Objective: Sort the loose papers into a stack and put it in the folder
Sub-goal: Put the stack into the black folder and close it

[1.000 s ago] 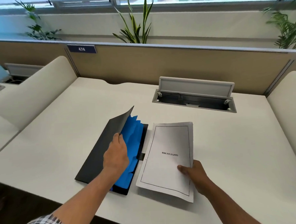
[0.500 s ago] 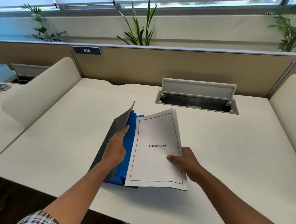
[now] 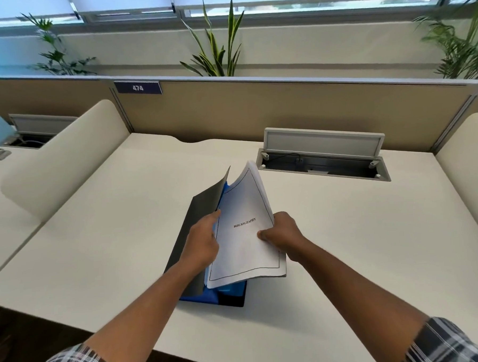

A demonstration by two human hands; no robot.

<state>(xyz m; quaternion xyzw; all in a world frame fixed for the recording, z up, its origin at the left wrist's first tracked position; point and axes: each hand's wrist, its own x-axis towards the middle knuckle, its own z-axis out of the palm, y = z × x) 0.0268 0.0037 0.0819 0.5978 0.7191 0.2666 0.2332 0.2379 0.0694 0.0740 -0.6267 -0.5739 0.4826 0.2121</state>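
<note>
A black folder (image 3: 198,213) with blue inner pockets (image 3: 202,295) lies on the white desk, its front cover raised. My left hand (image 3: 201,243) holds that cover up and back. My right hand (image 3: 280,232) grips the right edge of a white paper stack (image 3: 244,252) whose top sheet reads BIBLIOGRAPHY. The stack is tilted, its left edge down inside the folder over the blue pockets, its far corner lifted. Most of the folder's inside is hidden by the papers.
An open cable hatch (image 3: 324,164) with its lid raised sits in the desk behind the folder. Cream side dividers (image 3: 62,159) stand left and right, a tan partition (image 3: 228,112) runs along the back, and plants rise behind it. The desk's front edge lies near my forearms.
My right hand has lifted the paper stack off the desk and carried it left into the folder, tilting it. My left hand has raised the cover further.
</note>
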